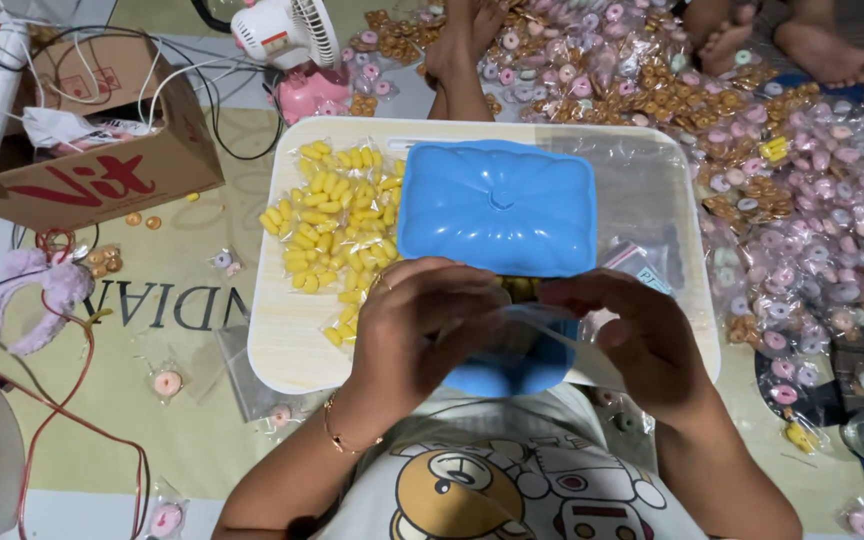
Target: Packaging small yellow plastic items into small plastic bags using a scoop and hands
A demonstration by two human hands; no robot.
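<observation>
My left hand [422,325] and my right hand [642,335] meet over the near edge of a pale wooden tray [287,345], both pinching a small clear plastic bag [542,330]. Just beyond my fingers lies a blue scalloped plastic lid [497,205], and a matching blue container [497,375] shows below my hands. A heap of small yellow packed candies [337,225] covers the tray's left half. Clear empty bags [642,190] lie on the tray's right side.
A big spread of pink ring and orange candy packets [802,190] fills the floor at right and behind. Another person's bare feet [782,40] and a hand [457,50] are at the top. A cardboard box [102,150], a white fan [287,30] and cables sit at left.
</observation>
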